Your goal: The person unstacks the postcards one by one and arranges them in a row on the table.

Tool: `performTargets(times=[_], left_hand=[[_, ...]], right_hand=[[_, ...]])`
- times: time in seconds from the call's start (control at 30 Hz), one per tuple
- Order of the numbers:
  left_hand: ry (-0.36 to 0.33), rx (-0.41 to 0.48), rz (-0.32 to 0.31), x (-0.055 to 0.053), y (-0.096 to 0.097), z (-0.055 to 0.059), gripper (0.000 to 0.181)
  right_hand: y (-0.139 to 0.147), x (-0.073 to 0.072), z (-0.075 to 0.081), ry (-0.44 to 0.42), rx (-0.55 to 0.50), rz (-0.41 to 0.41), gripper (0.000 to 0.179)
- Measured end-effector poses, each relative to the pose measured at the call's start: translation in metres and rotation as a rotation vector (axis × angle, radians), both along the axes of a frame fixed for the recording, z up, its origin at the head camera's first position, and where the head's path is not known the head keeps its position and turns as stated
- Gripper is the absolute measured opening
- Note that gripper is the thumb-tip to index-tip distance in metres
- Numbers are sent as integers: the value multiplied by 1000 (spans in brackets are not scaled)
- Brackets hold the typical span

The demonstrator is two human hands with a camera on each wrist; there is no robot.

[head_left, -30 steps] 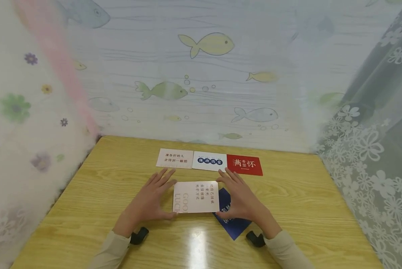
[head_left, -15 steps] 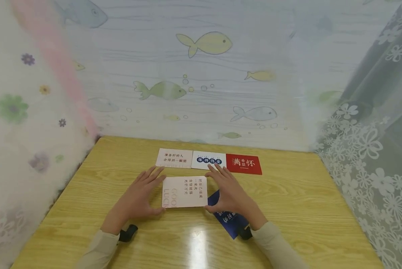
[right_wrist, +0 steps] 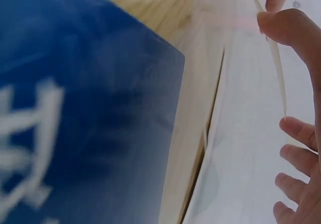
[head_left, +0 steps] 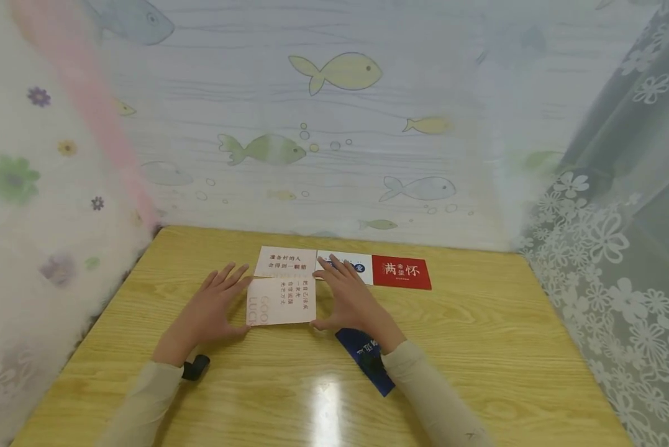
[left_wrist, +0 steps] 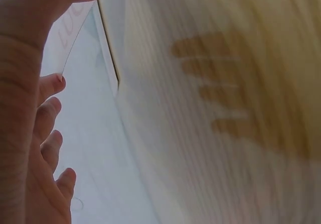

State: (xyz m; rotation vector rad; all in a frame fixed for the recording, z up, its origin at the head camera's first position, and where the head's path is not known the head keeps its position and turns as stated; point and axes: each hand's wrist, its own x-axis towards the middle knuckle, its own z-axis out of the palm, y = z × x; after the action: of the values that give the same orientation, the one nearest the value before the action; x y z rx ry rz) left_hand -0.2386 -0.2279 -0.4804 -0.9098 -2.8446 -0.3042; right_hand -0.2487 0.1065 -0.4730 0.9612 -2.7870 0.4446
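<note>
A pale pink card (head_left: 281,302) with dark Chinese characters and the words "GOOD LUCK" is held between both hands, raised off the table. My left hand (head_left: 202,313) grips its left edge, thumb at the near corner and index finger at the far one. On the right edge, my right hand (head_left: 353,301) holds the card the same way. Just beyond lies a row: a pale card (head_left: 286,262), a white card (head_left: 363,261) partly hidden by the right fingers, and a red card (head_left: 402,274). A dark blue card (head_left: 362,355) lies slanted under the right wrist, partly covered.
The wood-grain table (head_left: 479,347) reaches back to a fabric wall (head_left: 334,124) printed with fish. Floral cloth hangs on the left, and a lace curtain (head_left: 608,298) borders the right side. A small black device (head_left: 196,367) sits at the left wrist.
Both hands have carried the pale pink card leftward and away from the body, up to the near edge of the row. The right forearm now covers more of the blue card.
</note>
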Motion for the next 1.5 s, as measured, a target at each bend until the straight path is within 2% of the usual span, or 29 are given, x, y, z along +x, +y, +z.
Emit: performTargets(times=[0.2,0.4,0.5,0.63,0.77,0.9,1.1,1.27,1.5], left_hand=[[0,-1,10,-12,-14,1,98],[-72,-37,47,-28,-29,10,96],[-108,-54,64,-39,-34,16,96],[-147,-92,88,-56,-44,24,98],[-176,-121,103,-73,-54,29,100],[-192,-144,115,-86,-61,31,101],[-217,-163,122,-99,-64,29,100],[-254,-172,144,-111,-67,27,102],[-342,-156,181,-117,-72,30,105]], right_hand=[[-17,-15,-3,-28,4,0,99],[-40,-33,-2,-83,42,-15,100],[-51,-41,-1,-113,31,-23,101],[-68,-55,-2,-111,23,-38,100],[-83,-68,-6,-93,33,-62,101],[-95,-79,-10,-93,69,-89,102],[-105,-91,-12,-151,93,-119,101],[-113,-98,-8,-157,106,-123,99],[-121,-102,-3,-162,105,-125,97]])
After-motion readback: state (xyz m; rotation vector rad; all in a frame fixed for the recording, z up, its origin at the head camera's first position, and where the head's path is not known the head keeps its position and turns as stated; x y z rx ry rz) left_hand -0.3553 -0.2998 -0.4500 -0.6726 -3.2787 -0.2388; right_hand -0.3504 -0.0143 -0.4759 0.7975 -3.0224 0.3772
